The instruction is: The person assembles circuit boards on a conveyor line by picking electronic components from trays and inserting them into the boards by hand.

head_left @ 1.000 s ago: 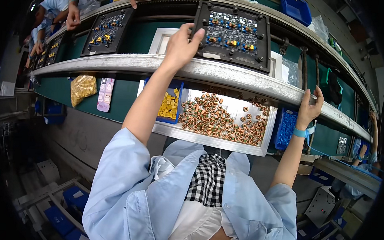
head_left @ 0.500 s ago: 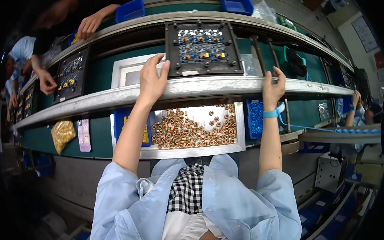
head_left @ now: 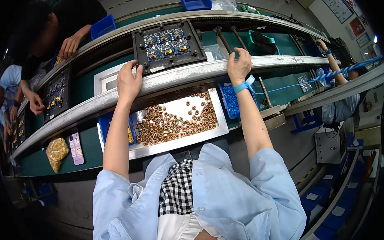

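Observation:
A black fixture tray (head_left: 193, 62) lies across the conveyor rails, bearing rows of circuit boards (head_left: 164, 42) with blue, yellow and copper-coloured parts. My left hand (head_left: 129, 80) is at the tray's near left corner, over the near metal rail (head_left: 176, 72), thumb and fingers apart. Farther right along that rail, my right hand (head_left: 239, 66) rests with fingers loosely bent and apart, nothing seen in it. A blue wrist strap (head_left: 241, 87) circles my right wrist. Below the rail, a shallow tray (head_left: 220, 130) contains many copper-wound ring coils (head_left: 170, 125).
Blue bins (head_left: 231, 100) of small parts flank the coils. At left lie a bag of yellow parts (head_left: 57, 154) and a pinkish phone-shaped item (head_left: 76, 149). A coiled blue cord (head_left: 350, 66) stretches right. A co-worker's hand (head_left: 33, 101) is by another fixture (head_left: 57, 94).
The whole view has swung, shifting the scene leftward and tilting it. Both hands keep about the same places relative to the fixture tray and rail.

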The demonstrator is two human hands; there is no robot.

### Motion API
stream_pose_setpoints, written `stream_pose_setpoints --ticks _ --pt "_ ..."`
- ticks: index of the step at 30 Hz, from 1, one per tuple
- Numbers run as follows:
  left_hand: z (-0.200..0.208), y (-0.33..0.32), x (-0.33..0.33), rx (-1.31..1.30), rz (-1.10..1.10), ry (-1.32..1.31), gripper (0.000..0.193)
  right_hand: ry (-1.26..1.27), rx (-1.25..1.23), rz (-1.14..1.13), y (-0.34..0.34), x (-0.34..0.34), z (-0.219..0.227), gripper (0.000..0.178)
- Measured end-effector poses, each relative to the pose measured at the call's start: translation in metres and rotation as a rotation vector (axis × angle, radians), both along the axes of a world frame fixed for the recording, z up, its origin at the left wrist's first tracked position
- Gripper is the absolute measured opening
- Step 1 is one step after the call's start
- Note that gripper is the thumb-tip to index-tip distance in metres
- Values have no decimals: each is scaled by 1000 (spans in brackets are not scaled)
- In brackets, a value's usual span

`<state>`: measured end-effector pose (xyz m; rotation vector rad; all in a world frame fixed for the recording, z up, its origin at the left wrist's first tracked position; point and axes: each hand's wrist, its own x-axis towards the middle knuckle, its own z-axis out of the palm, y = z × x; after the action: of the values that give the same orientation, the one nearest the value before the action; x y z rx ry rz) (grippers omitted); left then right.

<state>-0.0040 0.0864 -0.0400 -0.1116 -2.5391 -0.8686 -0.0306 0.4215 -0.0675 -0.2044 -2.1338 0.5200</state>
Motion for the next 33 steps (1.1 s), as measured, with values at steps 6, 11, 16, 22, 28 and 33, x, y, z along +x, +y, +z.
stream_pose_setpoints --ticks 6,11,16,22,28,33 --pt "-2 -1 1 -6 20 -11 31 5 4 14 0 1 -1 15" --pt "0 0 2 0 28 -31 31 10 0 21 -1 3 -1 14" --pt "0 -1 2 7 37 -41 30 15 -20 30 -2 3 0 14" --pt "0 -2 1 15 38 -44 30 15 -43 41 1 0 -3 14" --pt "1 -3 4 26 -44 -44 31 24 -34 50 0 3 -1 15" --pt "7 -5 10 -8 -266 -108 37 27 -5 65 1 5 0 17"
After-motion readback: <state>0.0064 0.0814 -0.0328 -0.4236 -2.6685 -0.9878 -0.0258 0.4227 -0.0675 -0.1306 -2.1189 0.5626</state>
